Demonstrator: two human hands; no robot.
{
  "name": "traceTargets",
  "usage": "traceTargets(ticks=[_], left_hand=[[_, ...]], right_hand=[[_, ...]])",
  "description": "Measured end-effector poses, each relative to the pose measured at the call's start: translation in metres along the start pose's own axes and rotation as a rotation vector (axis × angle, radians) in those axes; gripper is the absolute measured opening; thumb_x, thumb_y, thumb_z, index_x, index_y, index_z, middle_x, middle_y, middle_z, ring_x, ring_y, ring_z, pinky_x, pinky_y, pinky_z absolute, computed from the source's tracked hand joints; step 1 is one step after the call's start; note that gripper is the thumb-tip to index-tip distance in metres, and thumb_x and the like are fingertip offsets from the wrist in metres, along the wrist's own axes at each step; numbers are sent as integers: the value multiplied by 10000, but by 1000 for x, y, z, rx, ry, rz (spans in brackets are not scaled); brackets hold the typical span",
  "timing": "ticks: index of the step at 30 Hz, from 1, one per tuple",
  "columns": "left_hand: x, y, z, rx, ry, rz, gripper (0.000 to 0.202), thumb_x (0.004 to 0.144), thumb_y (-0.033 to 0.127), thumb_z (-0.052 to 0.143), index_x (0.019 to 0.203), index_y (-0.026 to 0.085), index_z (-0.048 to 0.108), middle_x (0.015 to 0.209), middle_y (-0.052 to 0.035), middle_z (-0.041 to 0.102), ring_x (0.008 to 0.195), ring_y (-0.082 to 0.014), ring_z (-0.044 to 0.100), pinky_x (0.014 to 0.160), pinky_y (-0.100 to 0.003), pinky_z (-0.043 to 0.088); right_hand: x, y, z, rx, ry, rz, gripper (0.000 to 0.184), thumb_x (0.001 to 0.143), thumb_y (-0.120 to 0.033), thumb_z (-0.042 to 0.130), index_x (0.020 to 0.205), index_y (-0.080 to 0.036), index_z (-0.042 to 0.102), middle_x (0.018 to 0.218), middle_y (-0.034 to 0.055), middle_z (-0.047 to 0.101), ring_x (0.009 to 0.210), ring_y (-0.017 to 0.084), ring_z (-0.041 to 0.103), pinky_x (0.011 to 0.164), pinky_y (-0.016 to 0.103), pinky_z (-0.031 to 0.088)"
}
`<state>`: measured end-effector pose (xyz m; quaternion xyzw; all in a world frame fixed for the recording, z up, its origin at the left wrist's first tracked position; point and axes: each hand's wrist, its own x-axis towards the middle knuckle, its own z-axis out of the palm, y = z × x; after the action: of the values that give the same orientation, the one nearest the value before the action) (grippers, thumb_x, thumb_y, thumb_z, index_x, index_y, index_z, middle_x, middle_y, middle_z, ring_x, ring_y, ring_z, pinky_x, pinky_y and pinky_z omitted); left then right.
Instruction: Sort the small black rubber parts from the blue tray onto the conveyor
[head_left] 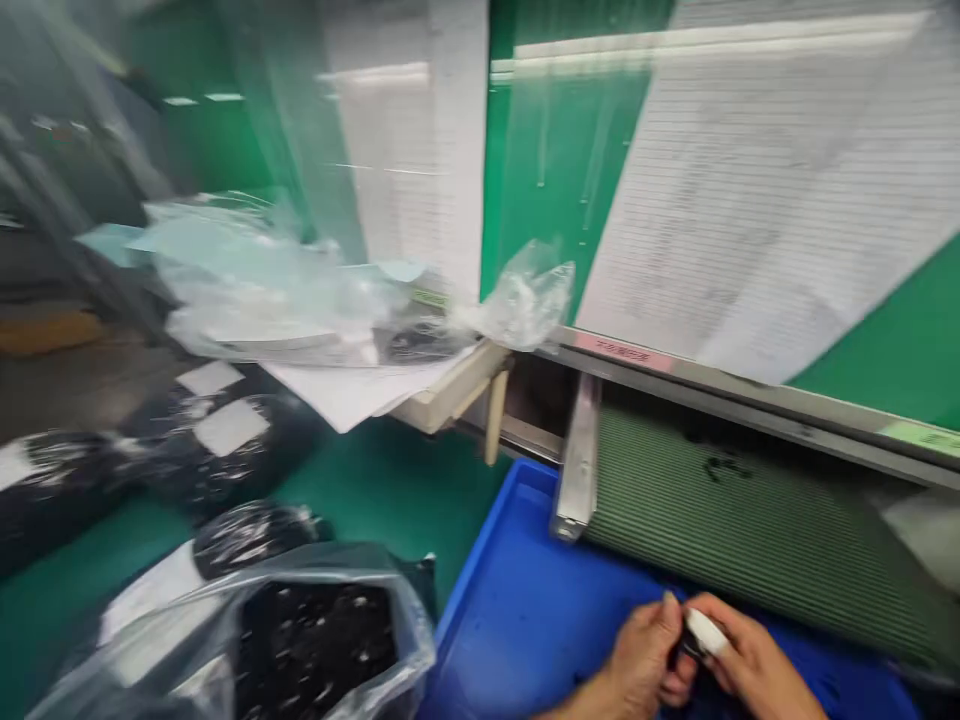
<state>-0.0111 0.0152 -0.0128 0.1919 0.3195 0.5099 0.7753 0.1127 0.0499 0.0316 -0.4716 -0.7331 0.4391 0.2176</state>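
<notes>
My left hand (646,652) and my right hand (754,655) meet over the blue tray (495,585) at the lower right. Both are closed, fingertips together, around a small black part (691,643) that is mostly hidden by the fingers. A white piece (706,632), perhaps a finger cover, shows at my right thumb. Dark pieces lie low in the tray beneath the hands, too blurred to name. Just beyond them slopes a green ribbed conveyor belt (660,490) with a few small black bits (726,466) on it.
An open clear bag of black parts (315,640) stands left of the tray. Several filled black bags (225,470) lie on the green floor. Plastic bags and papers (300,300) cover a ledge (450,390). A metal rail (577,460) juts over the tray; sheets (772,180) hang behind.
</notes>
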Motion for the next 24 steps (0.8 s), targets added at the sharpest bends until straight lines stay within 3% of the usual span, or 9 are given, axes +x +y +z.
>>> traceTargets(ticks=[2, 4, 7, 9, 11, 13, 16, 20, 24], left_hand=[[10, -2, 6, 81, -105, 29, 522, 643, 671, 635, 716, 175, 491, 405, 89, 374, 297, -23, 186, 367, -226, 84], [13, -1, 7, 118, -168, -6, 504, 634, 633, 672, 700, 182, 460, 421, 90, 399, 303, -12, 191, 374, -229, 66], [12, 2, 6, 115, -110, -34, 470, 669, 596, 659, 681, 194, 416, 452, 75, 458, 298, -15, 262, 357, -211, 73], [13, 1, 6, 103, -58, -29, 445, 681, 572, 651, 686, 191, 421, 504, 48, 526, 300, -22, 319, 339, -199, 90], [15, 0, 7, 66, -38, -31, 412, 674, 528, 667, 733, 182, 452, 617, 3, 611, 339, -41, 418, 331, -184, 149], [17, -1, 6, 15, -36, -43, 397, 659, 472, 695, 811, 173, 483, 745, -34, 654, 425, -71, 518, 352, -174, 233], [19, -1, 4, -35, -33, -52, 389, 659, 438, 705, 859, 165, 512, 796, -40, 648, 510, -96, 565, 389, -179, 314], [20, 2, 3, -42, -21, -60, 393, 659, 473, 702, 828, 161, 533, 726, -19, 616, 512, -98, 546, 396, -185, 327], [19, 5, 4, -55, -20, -44, 393, 647, 467, 718, 812, 156, 542, 689, -8, 594, 501, -78, 506, 410, -182, 305]], right_hand=[[-8, -3, -16, -53, -63, 39, 241, 812, -424, 425, 775, -238, 574, 539, -29, 532, 440, 136, 482, 456, 274, 396], [-13, -12, -33, -157, -106, 32, 248, 847, -324, 332, 874, -228, 558, 570, -38, 544, 479, 131, 509, 525, 264, 422], [-11, -31, -62, -374, -78, -98, 252, 787, -163, 341, 909, -236, 549, 759, -6, 606, 715, 149, 580, 712, 277, 454], [1, -41, -82, -530, 9, -193, 278, 753, -115, 370, 919, -238, 556, 923, 23, 610, 878, 164, 569, 812, 292, 433], [25, -49, -98, -683, 151, -197, 315, 768, -110, 380, 990, -238, 564, 1034, 40, 595, 948, 173, 562, 844, 296, 422], [58, -53, -108, -828, 310, -105, 359, 801, -112, 370, 1084, -232, 556, 1094, 50, 584, 976, 177, 569, 836, 289, 425], [111, -57, -113, -938, 431, 30, 393, 838, -111, 344, 1167, -207, 537, 1138, 90, 576, 989, 202, 580, 797, 301, 431], [168, -57, -115, -944, 429, 117, 325, 880, -192, 387, 1147, -183, 571, 1069, 137, 625, 954, 226, 601, 755, 320, 442], [194, -55, -123, -910, 368, 139, 253, 848, -217, 500, 1067, -164, 614, 1007, 94, 664, 914, 193, 611, 787, 325, 452]])
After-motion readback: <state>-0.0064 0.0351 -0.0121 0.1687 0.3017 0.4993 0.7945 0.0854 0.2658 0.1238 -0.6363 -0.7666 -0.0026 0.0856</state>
